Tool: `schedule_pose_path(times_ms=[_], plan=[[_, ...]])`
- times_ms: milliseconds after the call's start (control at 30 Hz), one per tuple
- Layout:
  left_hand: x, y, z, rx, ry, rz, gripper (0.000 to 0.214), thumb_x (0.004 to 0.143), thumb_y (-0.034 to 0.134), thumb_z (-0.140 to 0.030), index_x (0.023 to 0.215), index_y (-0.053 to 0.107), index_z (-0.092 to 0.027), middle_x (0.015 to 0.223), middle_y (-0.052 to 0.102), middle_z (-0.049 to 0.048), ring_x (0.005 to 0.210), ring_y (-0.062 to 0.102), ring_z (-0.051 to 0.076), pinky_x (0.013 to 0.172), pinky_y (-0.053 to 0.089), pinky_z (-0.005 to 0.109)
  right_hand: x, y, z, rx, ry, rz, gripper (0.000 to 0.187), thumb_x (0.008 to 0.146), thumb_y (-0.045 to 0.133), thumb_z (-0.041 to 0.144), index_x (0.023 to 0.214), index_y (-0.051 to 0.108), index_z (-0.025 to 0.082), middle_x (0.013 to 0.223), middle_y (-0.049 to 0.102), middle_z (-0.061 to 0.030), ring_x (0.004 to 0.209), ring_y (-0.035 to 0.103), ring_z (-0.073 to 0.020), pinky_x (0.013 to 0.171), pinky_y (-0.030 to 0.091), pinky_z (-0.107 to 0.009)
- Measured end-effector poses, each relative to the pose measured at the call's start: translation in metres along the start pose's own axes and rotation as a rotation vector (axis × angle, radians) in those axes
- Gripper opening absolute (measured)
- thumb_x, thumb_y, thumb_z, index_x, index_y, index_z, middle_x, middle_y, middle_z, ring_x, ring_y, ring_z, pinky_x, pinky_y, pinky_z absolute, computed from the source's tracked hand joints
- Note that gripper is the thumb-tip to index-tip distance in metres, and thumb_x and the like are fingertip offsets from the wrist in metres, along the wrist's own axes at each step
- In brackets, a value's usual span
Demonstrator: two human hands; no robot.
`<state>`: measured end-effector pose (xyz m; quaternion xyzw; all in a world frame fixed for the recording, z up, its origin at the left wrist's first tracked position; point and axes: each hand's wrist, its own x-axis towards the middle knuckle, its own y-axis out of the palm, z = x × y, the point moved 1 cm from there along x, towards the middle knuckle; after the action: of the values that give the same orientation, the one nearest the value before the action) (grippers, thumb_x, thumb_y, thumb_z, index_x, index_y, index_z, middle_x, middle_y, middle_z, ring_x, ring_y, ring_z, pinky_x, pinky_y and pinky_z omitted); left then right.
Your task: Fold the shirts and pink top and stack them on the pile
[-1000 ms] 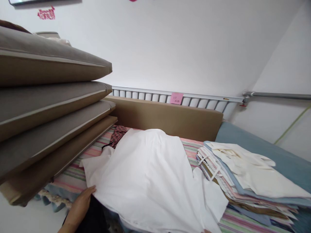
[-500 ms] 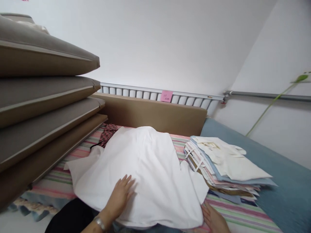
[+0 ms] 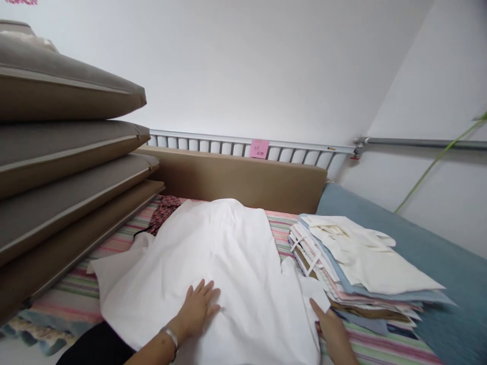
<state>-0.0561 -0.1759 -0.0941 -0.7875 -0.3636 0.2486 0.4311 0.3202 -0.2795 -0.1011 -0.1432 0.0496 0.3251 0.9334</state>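
Note:
A large white cloth (image 3: 216, 263) lies spread over a striped sheet (image 3: 122, 243). My left hand (image 3: 200, 306) rests flat on the cloth's near part, fingers stretched out and together, a bracelet on the wrist. My right hand (image 3: 330, 329) lies at the cloth's right edge with the fingers pointing up-left along that edge, touching it; the fingers look extended and hold nothing I can see.
A stack of folded cloths (image 3: 357, 268) sits to the right on a blue cover (image 3: 437, 263). Several grey-brown cushions (image 3: 64, 167) pile up at the left. A tan headboard (image 3: 243, 177), a white rail with a pink note (image 3: 259, 149) and a patterned dark-red fabric (image 3: 163, 208) lie behind.
My left hand moved from the cloth's left edge onto its middle near part. My right hand came into view and slid up along the cloth's right edge. The camera shifted a little.

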Motion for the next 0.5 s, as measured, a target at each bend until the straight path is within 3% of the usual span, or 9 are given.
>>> schedule_pose_path(times_ms=[100,167,233,300,400,433,500], plan=[[0.009,-0.003,-0.007,0.035,-0.035,0.033,0.055,0.090,0.038,-0.050,0.140,0.036,-0.027,0.151,0.024,0.0084,0.140,0.012,0.034,0.108,0.010,0.063,-0.003,-0.007,0.017,-0.056,-0.036,-0.089,0.059,0.055,0.062,0.056,0.094,0.064,0.012,0.073,0.070,-0.0078,0.064,0.062,-0.0230,0.058,0.050,-0.032],[0.016,-0.002,-0.009,0.086,-0.045,0.058,0.058,0.087,0.044,-0.047,0.140,0.036,-0.026,0.152,0.020,0.0088,0.140,0.008,0.035,0.108,0.007,0.064,-0.007,-0.010,0.025,-0.088,-0.107,-0.152,0.062,0.058,0.057,0.059,0.096,0.065,0.010,0.090,0.071,-0.0124,0.084,0.064,-0.0276,0.073,0.051,-0.034],[0.018,0.000,-0.010,0.087,-0.056,0.068,0.060,0.086,0.048,-0.045,0.141,0.035,-0.025,0.152,0.021,0.0089,0.140,0.008,0.036,0.107,0.007,0.065,-0.010,-0.009,0.026,-0.137,-0.129,-0.175,0.060,0.061,0.053,0.059,0.094,0.066,0.010,0.095,0.070,-0.0145,0.095,0.062,-0.0305,0.081,0.049,-0.037],[0.009,-0.002,-0.013,0.031,-0.036,-0.007,0.057,0.088,0.046,-0.044,0.140,0.036,-0.025,0.151,0.026,0.0089,0.140,0.016,0.033,0.109,0.011,0.061,-0.009,-0.006,0.020,-0.198,-0.076,-0.175,0.056,0.062,0.051,0.057,0.089,0.067,0.011,0.089,0.071,-0.0155,0.094,0.062,-0.0319,0.080,0.049,-0.039],[-0.038,-0.007,-0.018,-0.109,0.043,-0.190,0.044,0.091,0.042,-0.042,0.132,0.048,-0.027,0.139,0.047,0.0078,0.130,0.037,0.025,0.111,0.021,0.046,-0.003,-0.005,0.006,-0.255,-0.013,-0.172,0.049,0.064,0.050,0.053,0.086,0.066,0.012,0.079,0.070,-0.0148,0.087,0.063,-0.0319,0.076,0.049,-0.040],[-0.061,-0.007,-0.019,-0.173,0.051,-0.203,0.038,0.091,0.042,-0.042,0.124,0.055,-0.028,0.129,0.055,0.0070,0.122,0.045,0.023,0.109,0.027,0.041,0.001,-0.006,0.002,-0.262,-0.017,-0.172,0.048,0.065,0.050,0.052,0.086,0.066,0.013,0.077,0.070,-0.0141,0.085,0.063,-0.0315,0.075,0.049,-0.040],[-0.110,0.001,-0.016,-0.339,-0.003,-0.100,0.031,0.091,0.041,-0.044,0.104,0.065,-0.029,0.105,0.065,0.0048,0.100,0.057,0.020,0.094,0.041,0.033,0.007,-0.010,-0.007,-0.275,-0.050,-0.166,0.046,0.065,0.050,0.053,0.086,0.065,0.013,0.073,0.068,-0.0130,0.079,0.063,-0.0316,0.071,0.049,-0.041]])
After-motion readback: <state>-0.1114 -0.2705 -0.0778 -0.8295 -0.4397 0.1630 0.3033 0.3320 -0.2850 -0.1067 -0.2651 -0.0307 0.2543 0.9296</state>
